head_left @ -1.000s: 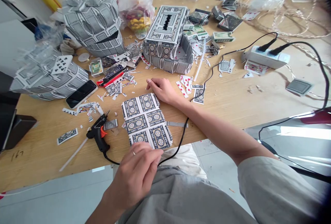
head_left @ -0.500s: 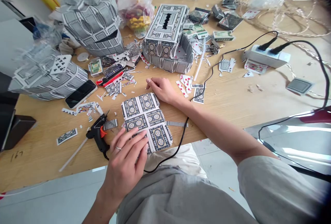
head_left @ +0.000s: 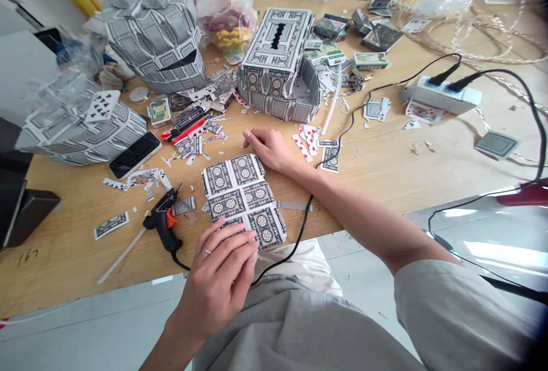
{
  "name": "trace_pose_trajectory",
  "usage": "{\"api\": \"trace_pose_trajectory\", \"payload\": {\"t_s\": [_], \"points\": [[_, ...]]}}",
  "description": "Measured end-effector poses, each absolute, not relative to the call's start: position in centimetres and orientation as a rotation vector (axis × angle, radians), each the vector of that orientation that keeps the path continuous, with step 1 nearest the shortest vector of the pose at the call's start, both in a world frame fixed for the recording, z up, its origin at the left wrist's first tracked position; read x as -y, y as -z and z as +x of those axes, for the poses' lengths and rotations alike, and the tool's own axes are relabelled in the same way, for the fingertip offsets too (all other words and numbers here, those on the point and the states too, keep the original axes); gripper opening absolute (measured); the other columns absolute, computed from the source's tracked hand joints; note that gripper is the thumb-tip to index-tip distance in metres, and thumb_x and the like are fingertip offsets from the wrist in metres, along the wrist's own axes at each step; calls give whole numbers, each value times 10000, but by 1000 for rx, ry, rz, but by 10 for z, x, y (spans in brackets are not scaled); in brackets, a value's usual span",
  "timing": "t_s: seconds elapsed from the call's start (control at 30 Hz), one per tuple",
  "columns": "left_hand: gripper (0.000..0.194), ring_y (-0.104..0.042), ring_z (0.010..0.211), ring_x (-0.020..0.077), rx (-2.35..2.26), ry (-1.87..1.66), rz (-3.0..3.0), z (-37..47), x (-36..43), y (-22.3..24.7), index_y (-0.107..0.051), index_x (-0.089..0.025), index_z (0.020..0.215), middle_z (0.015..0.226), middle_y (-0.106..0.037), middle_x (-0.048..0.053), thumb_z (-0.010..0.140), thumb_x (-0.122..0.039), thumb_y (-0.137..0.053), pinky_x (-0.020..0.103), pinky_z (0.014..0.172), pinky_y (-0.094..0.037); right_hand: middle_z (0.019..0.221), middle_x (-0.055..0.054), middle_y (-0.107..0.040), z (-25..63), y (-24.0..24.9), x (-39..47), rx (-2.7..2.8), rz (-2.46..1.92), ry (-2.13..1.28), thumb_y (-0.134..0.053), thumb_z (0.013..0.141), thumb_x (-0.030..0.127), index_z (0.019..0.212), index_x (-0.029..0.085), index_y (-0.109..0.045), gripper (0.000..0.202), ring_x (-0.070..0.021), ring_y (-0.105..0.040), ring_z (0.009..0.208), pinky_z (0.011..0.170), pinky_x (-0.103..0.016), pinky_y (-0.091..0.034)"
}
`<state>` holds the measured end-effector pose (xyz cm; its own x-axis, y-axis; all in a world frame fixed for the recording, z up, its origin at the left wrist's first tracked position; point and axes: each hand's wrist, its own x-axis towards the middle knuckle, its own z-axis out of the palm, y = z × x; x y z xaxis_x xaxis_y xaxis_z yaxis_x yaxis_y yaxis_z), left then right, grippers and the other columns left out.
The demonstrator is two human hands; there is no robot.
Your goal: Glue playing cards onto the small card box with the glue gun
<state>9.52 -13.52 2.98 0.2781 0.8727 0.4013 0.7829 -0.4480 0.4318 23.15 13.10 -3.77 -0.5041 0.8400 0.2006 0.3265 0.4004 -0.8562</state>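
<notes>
A panel of joined playing cards (head_left: 245,197), with blue-and-white patterned backs, lies flat at the table's near edge. My left hand (head_left: 225,271), with a ring on one finger, is open, its stretched fingers over the panel's near left corner. Beyond the panel's far right corner, my right hand (head_left: 269,147) rests on the tabletop, loosely open with nothing seen in it; some of its fingers are hidden underneath. Left of the panel lies a black glue gun (head_left: 165,220) with an orange trigger, a white glue stick (head_left: 122,255) trailing from its back.
Behind stand a card-built box (head_left: 278,40) with a slot on top and two woven card baskets (head_left: 154,34). A phone (head_left: 135,154), a red cutter (head_left: 184,130) and card scraps lie to the left. A black cable (head_left: 306,214) runs from a power strip (head_left: 443,94) past the panel.
My left hand has slid slightly right and toward me over the panel's near edge. My right hand and the panel look unmoved.
</notes>
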Motion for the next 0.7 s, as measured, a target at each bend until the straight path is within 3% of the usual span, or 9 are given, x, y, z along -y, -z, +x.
{"api": "trace_pose_trajectory", "payload": {"t_s": [0.17,0.33,0.47,0.7], "points": [[342,-640,1391,289,-1688,-893,2350,90,135,-26,-693,-194,1316,1413,-716,141,983,-127,-734,513,1253,-489,681,-9,-613,231,38,-131,2017,-982,-1039,-389,1123,676,867,143,-783,710,-153,-465,636,682,-321,-322],[606,-523,1537,364,-1824,-821,2336,78,134,-14,-534,-198,1583,1623,-570,187,1029,-345,-727,565,1276,-449,686,-7,-617,231,39,-131,2015,-970,-1030,-390,1123,669,869,134,-788,713,-145,-462,636,679,-312,-321],[730,-453,1598,383,-1803,-771,2350,73,130,-7,-405,-186,1694,1668,-542,188,1062,-451,-656,585,1304,-407,685,-6,-615,231,40,-131,2009,-963,-1021,-394,1121,675,863,133,-785,716,-143,-460,634,680,-308,-322],[715,-405,1631,371,-1763,-724,2372,75,125,-6,-414,-174,1690,1677,-545,169,1077,-480,-615,576,1336,-351,673,-4,-605,230,41,-132,2014,-973,-1017,-395,1124,673,857,133,-785,717,-145,-453,634,684,-310,-327]]}}
